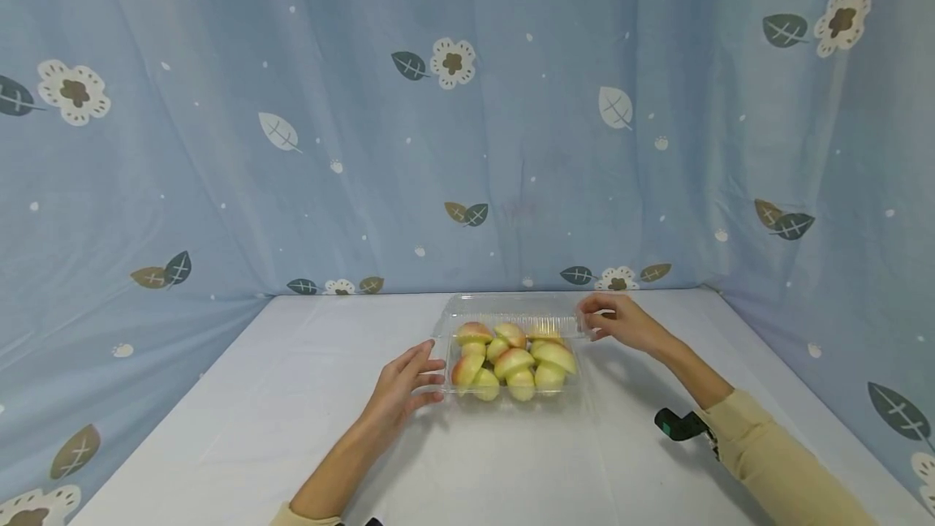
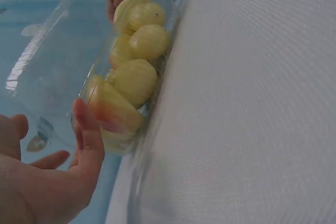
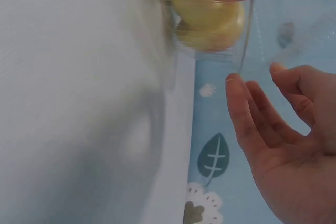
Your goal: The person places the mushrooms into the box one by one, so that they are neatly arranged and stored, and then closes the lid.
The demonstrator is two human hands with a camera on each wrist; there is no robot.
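Observation:
A clear plastic clamshell box (image 1: 511, 390) sits on the white table, its hinged lid (image 1: 511, 304) raised at the back. Inside are several yellow-green, mushroom-shaped pieces (image 1: 514, 361) with reddish blush on their caps; their material is unclear. My left hand (image 1: 402, 384) is at the box's left side, fingers extended and spread, fingertips against or very close to the wall. At the lid's right end is my right hand (image 1: 617, 321). Its fingers (image 3: 244, 114) are slightly bent, with a gap between thumb and fingertips by the box rim; whether they touch is hard to tell.
A white cloth covers the table (image 1: 292, 396). Just behind the box, a blue curtain (image 1: 511, 144) printed with leaves and flowers hangs along the table's back edge, with more curtain at both sides. A black device (image 1: 679, 424) is strapped at the right wrist.

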